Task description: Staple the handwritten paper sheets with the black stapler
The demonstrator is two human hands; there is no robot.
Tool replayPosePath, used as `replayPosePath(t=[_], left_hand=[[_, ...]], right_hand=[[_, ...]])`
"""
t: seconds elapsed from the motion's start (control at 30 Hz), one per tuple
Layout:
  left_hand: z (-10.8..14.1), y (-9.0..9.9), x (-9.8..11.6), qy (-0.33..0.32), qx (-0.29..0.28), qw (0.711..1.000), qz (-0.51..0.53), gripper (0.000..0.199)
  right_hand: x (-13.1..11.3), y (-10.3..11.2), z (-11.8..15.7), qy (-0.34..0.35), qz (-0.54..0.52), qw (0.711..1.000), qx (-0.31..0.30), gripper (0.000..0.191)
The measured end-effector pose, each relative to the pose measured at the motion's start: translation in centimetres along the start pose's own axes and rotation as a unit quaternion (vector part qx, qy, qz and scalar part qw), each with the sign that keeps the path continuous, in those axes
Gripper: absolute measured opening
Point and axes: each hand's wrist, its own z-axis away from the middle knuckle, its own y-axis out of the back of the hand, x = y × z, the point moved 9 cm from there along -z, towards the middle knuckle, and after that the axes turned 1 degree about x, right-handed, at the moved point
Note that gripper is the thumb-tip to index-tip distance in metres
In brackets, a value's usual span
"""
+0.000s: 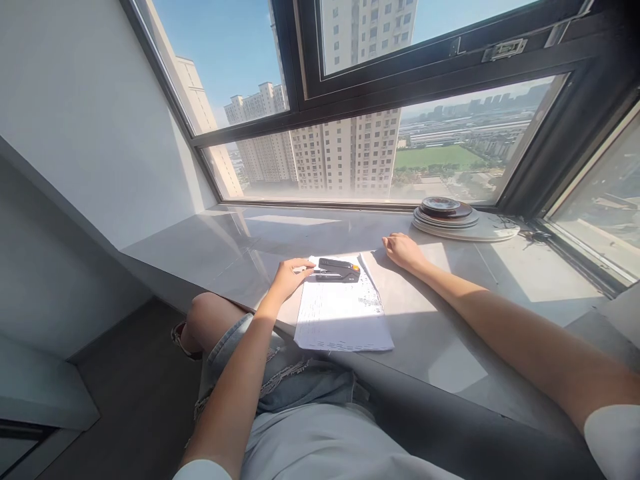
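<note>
A black stapler with an orange spot at its right end lies on the upper part of a stack of printed paper sheets. My left hand is at the stapler's left end, fingers and thumb pinched together there; the fingertips meet a small part that I cannot make out clearly. To the right of the papers, my right hand rests on the sill, its fingers curled in, touching neither the papers nor the stapler. Whether it holds anything is hidden.
Stacked plates stand on a round white board at the back right, by the window. Thin dark cables lie in the corner. The grey sill ends at my legs.
</note>
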Motion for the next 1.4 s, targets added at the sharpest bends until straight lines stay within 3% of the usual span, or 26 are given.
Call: replayPosePath(t=[0.2,0.53,0.97,1.13,1.3,1.4], left_hand=[[0.2,-0.6,0.4,-0.005,-0.032,0.999,0.006,0.015],[-0.1,-0.4,-0.1,-0.002,-0.015,1.000,0.007,0.013],[-0.2,-1.0,-0.2,-0.011,-0.039,0.999,0.013,0.012],[0.1,0.2,-0.5,0.019,-0.004,1.000,-0.001,0.024],[1.4,1.4,-1.3,0.047,0.046,0.998,0.019,0.027],[2.2,1.2,-1.5,0.070,0.044,0.995,0.047,0.026]], right_hand=[[-0.5,0.1,0.2,0.007,0.003,1.000,-0.014,0.049],[-0.6,0.1,0.2,0.012,0.006,1.000,-0.020,0.048],[-0.8,0.1,0.2,0.012,0.005,0.999,-0.030,0.048],[-0.8,0.3,0.3,0.016,-0.009,1.000,-0.018,0.047],[-1.8,2.5,0.9,0.017,-0.061,0.997,0.050,0.047],[-4.6,4.8,1.6,0.044,-0.149,0.983,0.098,0.050]])
